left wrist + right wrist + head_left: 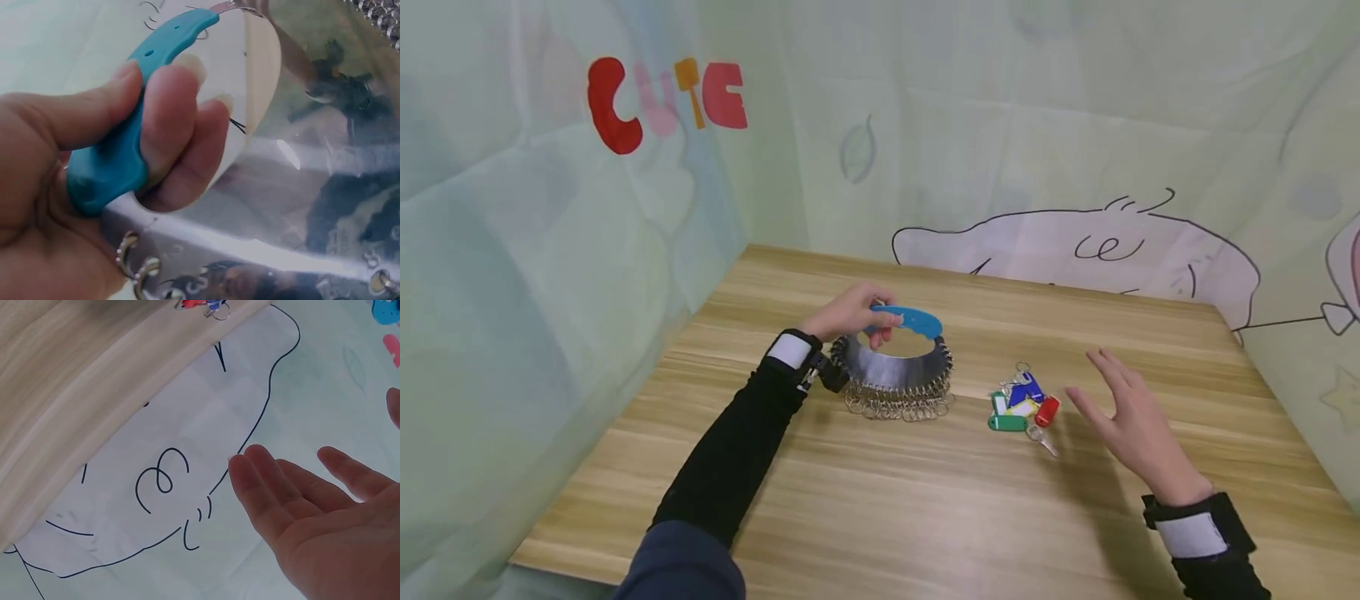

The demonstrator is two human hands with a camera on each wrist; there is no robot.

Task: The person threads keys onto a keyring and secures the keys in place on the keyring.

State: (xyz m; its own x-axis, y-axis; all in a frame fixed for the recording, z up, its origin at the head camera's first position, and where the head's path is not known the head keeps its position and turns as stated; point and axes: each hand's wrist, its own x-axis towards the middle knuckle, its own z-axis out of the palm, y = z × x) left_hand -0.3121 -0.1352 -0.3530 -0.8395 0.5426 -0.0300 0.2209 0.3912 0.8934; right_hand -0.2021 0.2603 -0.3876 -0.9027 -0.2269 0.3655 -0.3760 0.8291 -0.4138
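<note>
"What's the left hand (850,313) doing?"

"Grasping the blue handle (922,320) of the metal key holder (887,369), near the centre of the head view. In the left wrist view its fingers curl through the gap."

"Is the holder resting on the surface (850,508)?"

"I can't tell whether it's lifted; small rings (902,408) hang along its lower edge."

"And the right hand (1138,433)?"

"Released: fingers extended, holding nothing, at lower right, just beside the tagged keys (1024,408)."

"Where are those exactly?"

"In a pile on the surface, slightly right of and below the frame's centre, well apart from the holder."

"So which step is this?"

"Probably handling or positioning the holder, with the keys not yet on it."

"What would the next move call for?"

"My guess: a steady holder, then a careful pinch on one tag, since the pile overlaps and could snag."
</note>
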